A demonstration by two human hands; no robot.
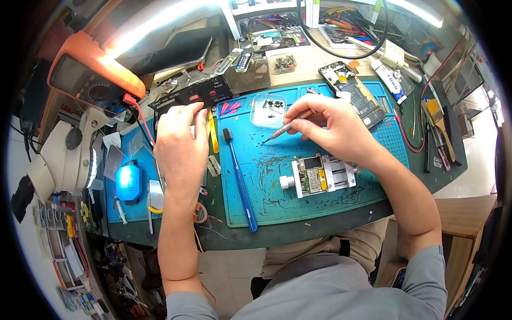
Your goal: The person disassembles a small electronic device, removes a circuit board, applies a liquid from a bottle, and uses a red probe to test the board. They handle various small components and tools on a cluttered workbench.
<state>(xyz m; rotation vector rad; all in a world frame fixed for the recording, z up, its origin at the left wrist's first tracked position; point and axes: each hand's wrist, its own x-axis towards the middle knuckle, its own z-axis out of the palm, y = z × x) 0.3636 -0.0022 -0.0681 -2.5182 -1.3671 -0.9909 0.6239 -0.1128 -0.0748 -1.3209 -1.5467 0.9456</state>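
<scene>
My right hand [325, 122] grips a slim, metallic pen-like tool, probably a precision screwdriver [279, 130], its dark tip slanting down to the blue mat [277, 197]. Close by that tip stands a clear plastic box [261, 113] of small dark parts. Below my right hand, a metal clamp holder [337, 175] with a white knob bears a small circuit board [311, 177]. My left hand [183, 146] is raised before a black bench unit [210, 89] with red switches. Its fingers are stretched and slightly bent, with nothing visible in them. A blue-handled brush [241, 184] lies between my hands.
An orange multimeter [88, 77] leans at the left, above a blue lit device [128, 182]. An opened phone [354, 93] lies at the mat's far right, near a white tube [389, 80]. Pink pointed pieces [230, 109] lie at the mat's far left. Several hand tools [440, 128] lie at right.
</scene>
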